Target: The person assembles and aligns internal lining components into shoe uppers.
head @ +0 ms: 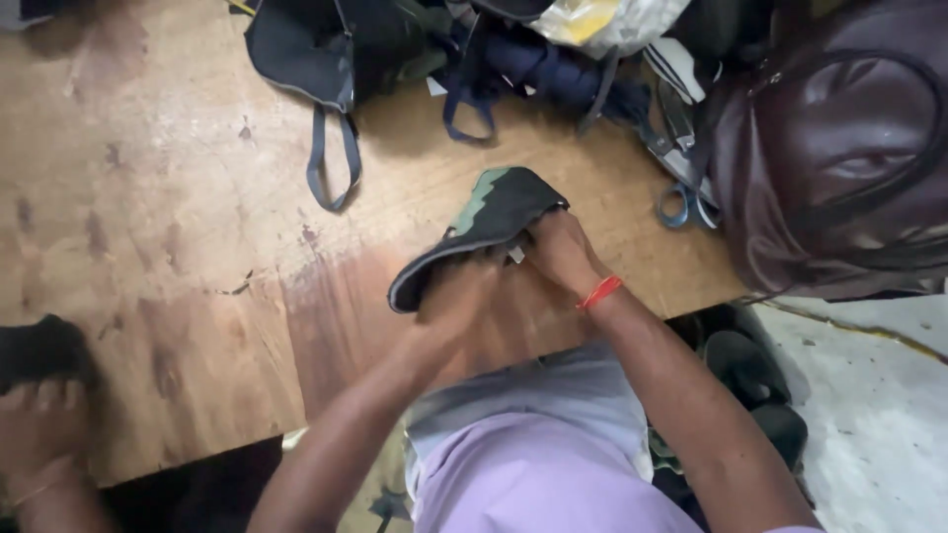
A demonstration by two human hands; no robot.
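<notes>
Both hands grasp one shoe [484,232] above the board [178,247]: left hand [456,296] clenched on the near, lower end, right hand [561,252] gripping the upper end. Long axis rises from lower left to upper right. Beyond lie dark bags [326,44] and a maroon bag [839,148].

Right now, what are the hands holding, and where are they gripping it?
Both hands hold a dark shoe with a green patch over the wooden board. The left hand grips its lower edge; the right hand grips the end nearer the bags.
</notes>
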